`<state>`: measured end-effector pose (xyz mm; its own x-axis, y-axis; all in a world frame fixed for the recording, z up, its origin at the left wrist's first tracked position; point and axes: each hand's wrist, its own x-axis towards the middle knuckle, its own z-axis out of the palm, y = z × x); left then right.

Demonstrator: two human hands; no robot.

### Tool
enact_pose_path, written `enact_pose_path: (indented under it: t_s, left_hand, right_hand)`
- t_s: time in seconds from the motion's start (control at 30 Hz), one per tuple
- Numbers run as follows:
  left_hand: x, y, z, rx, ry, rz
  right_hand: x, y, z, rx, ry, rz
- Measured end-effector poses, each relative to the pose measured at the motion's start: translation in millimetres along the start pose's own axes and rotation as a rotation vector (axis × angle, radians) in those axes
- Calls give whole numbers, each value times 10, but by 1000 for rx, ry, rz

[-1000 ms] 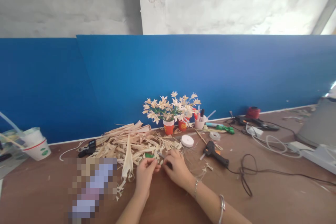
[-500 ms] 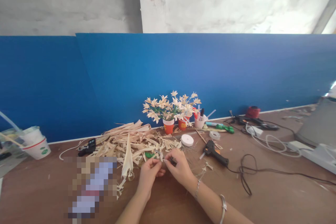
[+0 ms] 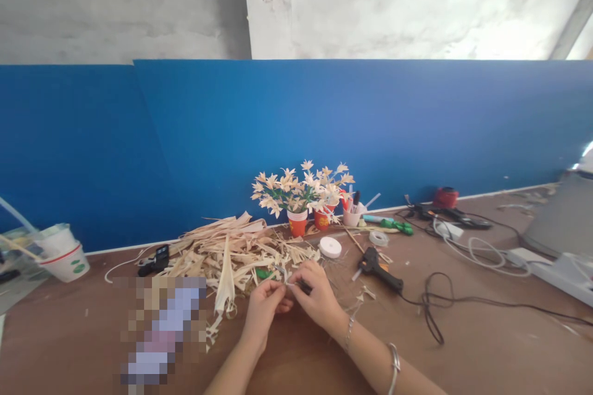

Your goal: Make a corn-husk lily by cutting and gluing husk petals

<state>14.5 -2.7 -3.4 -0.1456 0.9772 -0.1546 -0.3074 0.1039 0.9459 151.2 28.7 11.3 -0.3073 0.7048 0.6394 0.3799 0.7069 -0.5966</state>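
Note:
My left hand (image 3: 267, 306) pinches a small pale piece of husk (image 3: 288, 280) between thumb and forefinger. Against its other side press the fingertips of my right hand (image 3: 319, 296), also closed. A dark-handled tool (image 3: 304, 286) sits inside the right hand's grip; its kind is mostly hidden by the fingers. Just beyond the hands spreads a heap of dry husks (image 3: 222, 253), with a green bit (image 3: 263, 273) at its near edge. One wide husk leaf (image 3: 225, 284) lies left of my left hand.
Husk flowers (image 3: 301, 191) stand in red paper cups (image 3: 297, 223) behind the heap. A white tape roll (image 3: 330, 247) and a corded glue gun (image 3: 380, 270) lie to the right. Farther right are cables and a power strip (image 3: 556, 278); a white cup (image 3: 67, 259) stands left.
Both hands stay in nearly the same place, with only a slight shift of the right fingers at the husk piece. Nothing else has visibly moved.

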Motion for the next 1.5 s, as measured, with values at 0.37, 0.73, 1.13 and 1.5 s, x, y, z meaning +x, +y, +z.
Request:
enact_pose_path:
  t_s: [0.37,0.73,1.13,1.5]
  left_hand:
    - [-23,18,14,21,-4,7]
    - [-26,22,20,53,-3,26]
    - [-56,46,41,66,2,42]
    - [-34,37,21,51,5,25]
  right_hand:
    - [5,-12,-10,-3,13,19]
    - [7,-16,1,-57,38,24]
    - [10,-22,7,-79,58,20]
    - [3,-40,-38,-34,79,18]
